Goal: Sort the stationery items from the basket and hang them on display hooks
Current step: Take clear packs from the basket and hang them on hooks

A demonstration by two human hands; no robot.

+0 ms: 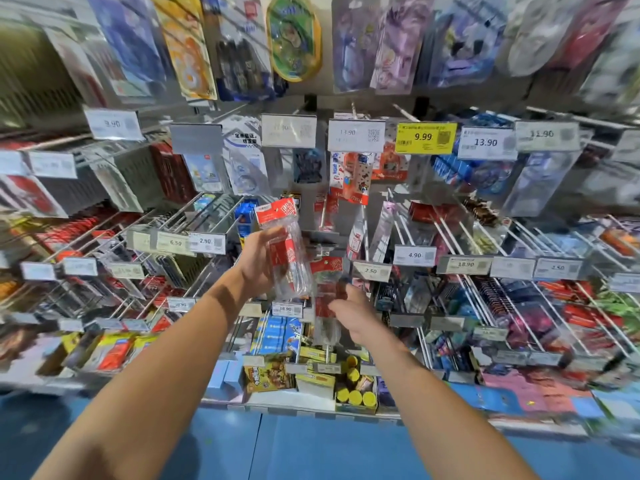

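Observation:
My left hand (258, 259) grips a clear plastic packet with a red header card (284, 237), held upright in front of the display wall. Just below and to the right, my right hand (349, 311) holds a second clear packet with a red top (327, 292); its fingers curl round the packet's right side. Both packets sit close together near the middle of the rack, in front of a metal display hook (320, 237) at the centre. The basket is out of view.
Rows of metal hooks carry packaged stationery and price tags, such as 2.90 (206, 241), 2.50 (371, 271) and a yellow 9.99 tag (425, 137). A bottom shelf (294, 403) holds boxes and yellow-capped tubes. Blue panels lie below it.

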